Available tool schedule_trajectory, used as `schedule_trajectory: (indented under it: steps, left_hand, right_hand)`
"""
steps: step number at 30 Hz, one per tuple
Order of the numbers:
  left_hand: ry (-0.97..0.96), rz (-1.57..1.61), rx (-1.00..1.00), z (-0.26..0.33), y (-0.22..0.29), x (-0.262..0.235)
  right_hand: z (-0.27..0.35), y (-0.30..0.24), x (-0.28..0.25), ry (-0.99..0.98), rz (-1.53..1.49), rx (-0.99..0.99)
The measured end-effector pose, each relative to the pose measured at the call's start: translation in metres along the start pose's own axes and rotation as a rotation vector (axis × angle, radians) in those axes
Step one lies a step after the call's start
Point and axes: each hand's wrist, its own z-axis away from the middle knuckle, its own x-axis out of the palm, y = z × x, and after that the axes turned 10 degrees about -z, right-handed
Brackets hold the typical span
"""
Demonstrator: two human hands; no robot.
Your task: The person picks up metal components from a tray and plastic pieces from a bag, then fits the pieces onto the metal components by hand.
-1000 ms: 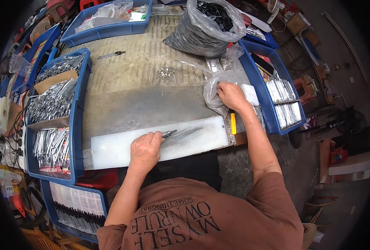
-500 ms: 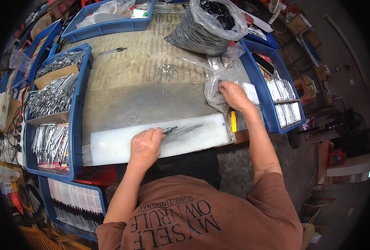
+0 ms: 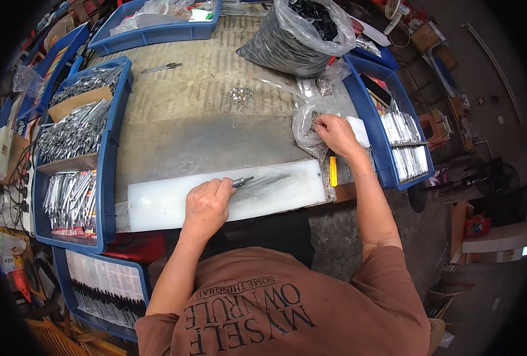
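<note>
though slightly aslant — metal rod point(image 3: 243, 181) — rightward

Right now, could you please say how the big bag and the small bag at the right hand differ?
The big bag bulges with dark pieces; the small bag holds tiny metallic bits. The right hand is at the small bag; no hand touches the big bag. Both are see-through plastic.

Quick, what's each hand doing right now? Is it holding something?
Left hand: closed, holding a small metal tool.
Right hand: fingers bent at the plastic bag; can't tell if it's holding anything.
</note>
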Motion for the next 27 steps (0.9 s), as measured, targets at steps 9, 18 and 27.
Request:
schedule_trajectory:
  steps: [9,18,27]
  left_hand:
    - [-0.015,0.007,-0.005,0.000,0.000,0.000]
    - [-0.007,0.007,-0.007,-0.001,0.000,0.000]
    - [-0.003,0.010,-0.006,0.000,-0.001,0.001]
  right_hand:
    - [0.001,-0.001,0.000,-0.016,0.023,0.003]
    - [0.003,0.002,0.000,-0.012,0.000,-0.043]
    - [0.029,-0.062,0.005,-0.331,-0.217,-0.088]
